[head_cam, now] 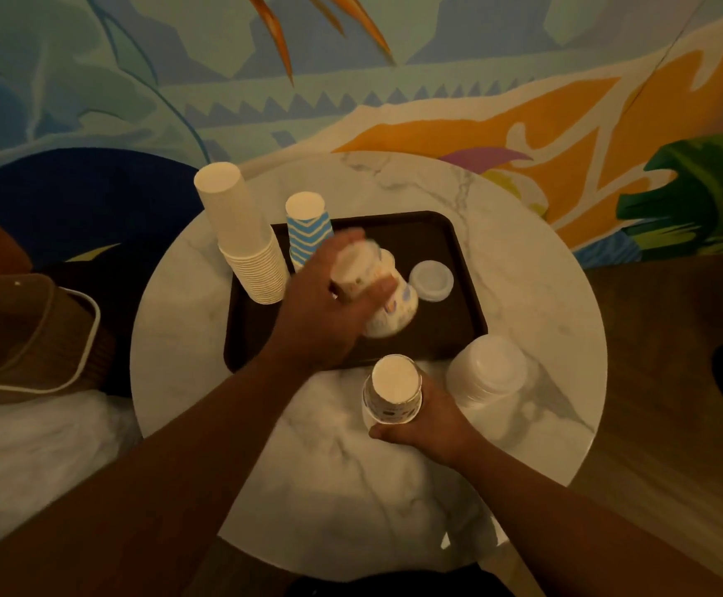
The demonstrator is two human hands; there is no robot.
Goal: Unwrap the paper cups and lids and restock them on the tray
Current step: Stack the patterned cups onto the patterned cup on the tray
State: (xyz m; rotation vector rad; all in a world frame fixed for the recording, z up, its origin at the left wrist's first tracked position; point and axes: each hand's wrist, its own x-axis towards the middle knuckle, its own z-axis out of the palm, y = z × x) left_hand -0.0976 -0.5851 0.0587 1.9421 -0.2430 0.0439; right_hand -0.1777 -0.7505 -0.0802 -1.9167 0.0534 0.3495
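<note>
A short stack of printed paper cups [379, 295], upside down and tilted, sits over the middle of the dark brown tray [459, 260]; motion blur hides whether it touches the tray floor. The left hand [329, 308] grips this stack from the side, fingers curled round its upper part. The print on the cups shows small coloured marks, too blurred to read.

The right hand [424, 424] holds a second printed stack [394, 389], also inverted, above the near part of the round marble surface [545, 295], just in front of the tray's near edge; its fingers wrap the lower rim. A band of dark marks runs round this stack, but no writing can be made out.

On the tray's far-left corner stands a tall stack of plain white cups [239, 234], leaning left. Just beside it stands a shorter stack with blue-and-white chevron stripes [308, 226]. A translucent white lid [431, 280] lies flat on the tray, to the right of the tilted cups.

Off the tray, at its near-right corner, a stack of white lids [489, 372] rests on the surface.

A brown paper bag with a white cord handle [36, 333] stands left of the surface. A painted wall mural [437, 79] with leaves and orange shapes fills the background.
</note>
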